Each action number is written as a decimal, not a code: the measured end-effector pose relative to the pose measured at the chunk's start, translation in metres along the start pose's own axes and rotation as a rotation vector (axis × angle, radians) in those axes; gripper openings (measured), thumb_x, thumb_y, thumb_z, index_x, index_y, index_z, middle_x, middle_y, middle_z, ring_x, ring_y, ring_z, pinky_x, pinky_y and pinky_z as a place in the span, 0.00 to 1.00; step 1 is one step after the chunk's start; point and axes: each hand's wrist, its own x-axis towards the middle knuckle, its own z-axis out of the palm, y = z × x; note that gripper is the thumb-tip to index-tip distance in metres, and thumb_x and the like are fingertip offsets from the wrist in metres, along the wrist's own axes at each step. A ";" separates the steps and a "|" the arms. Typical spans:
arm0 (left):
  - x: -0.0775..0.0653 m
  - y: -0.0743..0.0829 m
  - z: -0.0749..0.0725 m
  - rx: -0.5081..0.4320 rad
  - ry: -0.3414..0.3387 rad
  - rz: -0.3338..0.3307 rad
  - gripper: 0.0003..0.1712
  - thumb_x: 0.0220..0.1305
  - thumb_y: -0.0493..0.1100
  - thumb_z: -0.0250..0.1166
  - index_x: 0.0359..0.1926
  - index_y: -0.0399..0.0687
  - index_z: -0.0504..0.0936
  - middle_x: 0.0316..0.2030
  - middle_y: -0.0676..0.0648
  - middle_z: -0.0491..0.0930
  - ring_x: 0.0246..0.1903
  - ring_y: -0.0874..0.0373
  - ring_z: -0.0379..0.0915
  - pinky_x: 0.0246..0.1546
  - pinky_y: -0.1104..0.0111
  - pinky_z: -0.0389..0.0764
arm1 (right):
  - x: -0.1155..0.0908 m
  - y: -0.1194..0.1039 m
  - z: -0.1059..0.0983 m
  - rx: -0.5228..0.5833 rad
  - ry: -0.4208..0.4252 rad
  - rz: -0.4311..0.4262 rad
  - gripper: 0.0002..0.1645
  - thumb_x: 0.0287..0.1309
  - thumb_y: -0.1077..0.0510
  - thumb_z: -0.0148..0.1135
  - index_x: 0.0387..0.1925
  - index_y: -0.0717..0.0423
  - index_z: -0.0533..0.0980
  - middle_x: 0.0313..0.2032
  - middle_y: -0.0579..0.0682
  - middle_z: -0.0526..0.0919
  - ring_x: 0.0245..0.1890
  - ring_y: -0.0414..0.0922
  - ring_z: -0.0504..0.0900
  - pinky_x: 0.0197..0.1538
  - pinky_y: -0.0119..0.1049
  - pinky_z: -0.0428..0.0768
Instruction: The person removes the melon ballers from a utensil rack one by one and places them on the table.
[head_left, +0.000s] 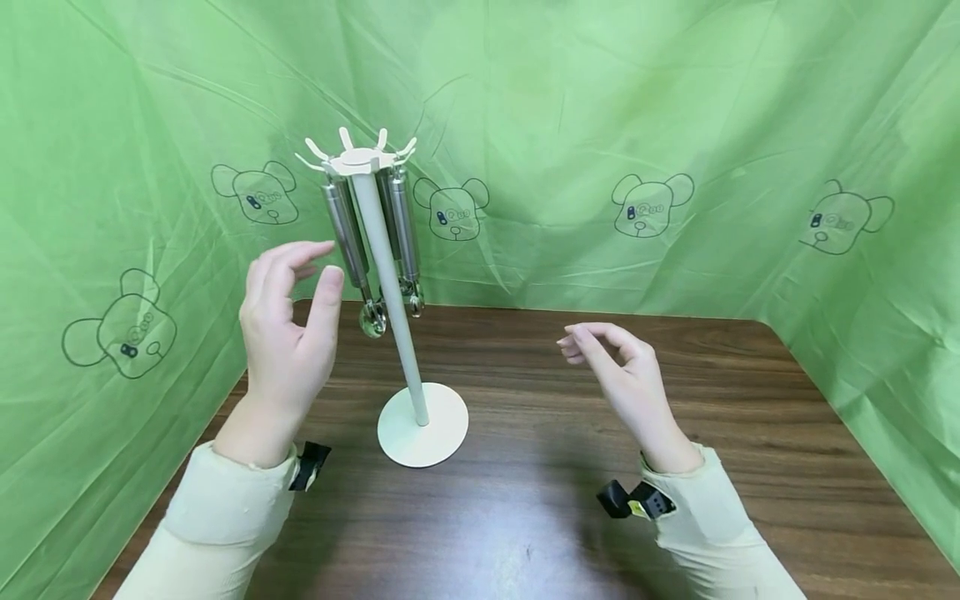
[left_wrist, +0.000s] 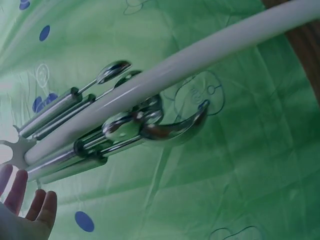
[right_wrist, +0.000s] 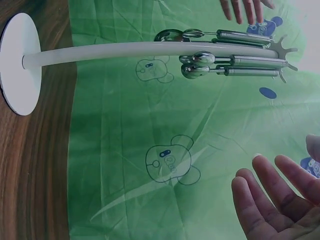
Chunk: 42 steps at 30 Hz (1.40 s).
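While left fingers (head_left: pixel 285 268) part, near utensils (head_left: pixel 404 225), right fingers (head_left: pixel 618 335) loosely curled

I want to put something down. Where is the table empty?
In the head view, the wooden table is bare between the white stand and the right hand, and from that hand across to the green cloth on the right. It's crowded near the stand's top: metal utensils hang close together there, with the left hand near them.

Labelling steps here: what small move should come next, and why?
Probably ease the left hand onto the nearest utensil hanging on the stand: that hand is empty and close beside it, while the right hand, also empty, is farther off.
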 end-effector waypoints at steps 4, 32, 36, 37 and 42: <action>0.016 0.004 0.002 0.005 0.079 0.032 0.17 0.63 0.42 0.60 0.46 0.33 0.83 0.45 0.34 0.81 0.46 0.64 0.67 0.55 0.70 0.66 | 0.008 -0.004 0.003 0.006 -0.025 -0.015 0.14 0.70 0.58 0.56 0.45 0.66 0.81 0.35 0.50 0.88 0.33 0.38 0.86 0.43 0.33 0.84; 0.083 0.015 0.021 0.058 -0.017 0.116 0.20 0.65 0.46 0.62 0.48 0.33 0.81 0.49 0.40 0.84 0.55 0.50 0.76 0.60 0.65 0.69 | 0.050 -0.042 0.035 0.045 -0.156 -0.016 0.15 0.69 0.56 0.57 0.44 0.64 0.81 0.39 0.67 0.85 0.34 0.43 0.86 0.45 0.37 0.85; 0.089 0.012 0.025 0.072 -0.050 0.083 0.17 0.68 0.46 0.59 0.45 0.34 0.83 0.43 0.40 0.86 0.46 0.50 0.80 0.51 0.64 0.73 | 0.056 -0.043 0.039 0.065 -0.162 -0.030 0.15 0.69 0.56 0.57 0.44 0.64 0.81 0.37 0.65 0.86 0.33 0.42 0.86 0.45 0.38 0.85; 0.090 0.011 0.025 0.079 -0.055 0.086 0.17 0.69 0.45 0.59 0.44 0.34 0.84 0.41 0.40 0.87 0.44 0.50 0.80 0.49 0.65 0.74 | 0.057 -0.044 0.041 0.069 -0.165 -0.033 0.15 0.69 0.56 0.57 0.44 0.64 0.81 0.37 0.64 0.86 0.33 0.42 0.86 0.45 0.38 0.85; 0.093 0.007 0.027 0.099 -0.058 0.118 0.19 0.72 0.44 0.55 0.39 0.33 0.86 0.39 0.39 0.88 0.43 0.50 0.83 0.48 0.66 0.78 | 0.062 -0.046 0.046 0.096 -0.181 -0.043 0.15 0.69 0.56 0.57 0.44 0.65 0.81 0.36 0.62 0.86 0.32 0.43 0.86 0.45 0.40 0.85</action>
